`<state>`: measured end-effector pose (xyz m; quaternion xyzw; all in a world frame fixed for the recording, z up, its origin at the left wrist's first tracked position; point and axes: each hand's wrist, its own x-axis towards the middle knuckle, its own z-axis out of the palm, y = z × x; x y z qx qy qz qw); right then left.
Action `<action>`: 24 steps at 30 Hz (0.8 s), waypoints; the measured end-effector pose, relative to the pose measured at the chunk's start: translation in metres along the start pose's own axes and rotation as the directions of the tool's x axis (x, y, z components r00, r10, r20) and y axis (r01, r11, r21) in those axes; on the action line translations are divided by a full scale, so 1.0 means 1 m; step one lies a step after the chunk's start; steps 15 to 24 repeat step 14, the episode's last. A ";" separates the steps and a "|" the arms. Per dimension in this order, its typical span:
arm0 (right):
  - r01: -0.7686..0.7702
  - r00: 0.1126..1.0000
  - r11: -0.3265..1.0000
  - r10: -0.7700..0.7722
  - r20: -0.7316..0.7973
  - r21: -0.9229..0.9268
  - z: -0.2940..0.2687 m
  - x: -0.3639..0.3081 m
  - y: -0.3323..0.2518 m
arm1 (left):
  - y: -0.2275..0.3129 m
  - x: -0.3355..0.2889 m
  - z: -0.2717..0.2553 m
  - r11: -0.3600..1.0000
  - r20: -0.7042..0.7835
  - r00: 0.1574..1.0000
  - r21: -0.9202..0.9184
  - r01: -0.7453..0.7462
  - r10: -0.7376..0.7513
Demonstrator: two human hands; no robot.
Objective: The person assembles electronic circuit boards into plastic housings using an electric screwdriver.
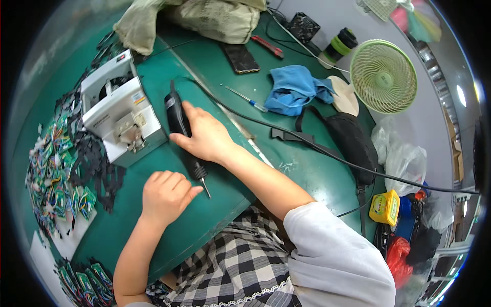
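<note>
My right hand [207,132] is wrapped over the body of a black electric screwdriver [177,116], thumb on the near part and fingers along the far side. The screwdriver lies along the green table, its bit pointing toward me and its cable end away. Left of the bit, my left hand [166,198] rests low over the table with fingers curled in and thumb out to the right. The inside of that hand is hidden. Beyond it stands a white boxy machine [120,110] with a red switch and a metal part at its front.
Wired green circuit boards [59,169] and black strips [94,163] pile up at the left, with more boards [87,281] at the near left. Rightward lie a blue cloth [291,89], small screwdriver [248,100], phone [239,57], black bag [348,143] and green fan [383,77]. A black cable [307,146] crosses the table.
</note>
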<state>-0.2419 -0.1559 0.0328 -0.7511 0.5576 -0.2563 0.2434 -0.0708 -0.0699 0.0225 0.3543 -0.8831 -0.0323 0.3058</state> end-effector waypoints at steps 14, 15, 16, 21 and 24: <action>0.292 0.139 0.667 0.680 -0.720 0.686 -0.281 0.151 0.186 | -0.010 0.006 0.015 0.991 0.087 0.996 -0.133 0.031 -0.019; 0.292 0.139 0.667 0.680 -0.720 0.686 -0.281 0.151 0.186 | -0.010 0.006 0.015 0.991 0.087 0.996 -0.133 0.031 -0.019; 0.292 0.139 0.667 0.680 -0.720 0.686 -0.281 0.151 0.186 | -0.010 0.006 0.015 0.991 0.087 0.996 -0.133 0.031 -0.019; 0.292 0.139 0.667 0.680 -0.720 0.686 -0.281 0.151 0.186 | -0.010 0.006 0.015 0.991 0.087 0.996 -0.133 0.031 -0.019; 0.292 0.139 0.667 0.680 -0.720 0.686 -0.281 0.151 0.186 | -0.010 0.006 0.015 0.991 0.087 0.996 -0.133 0.031 -0.019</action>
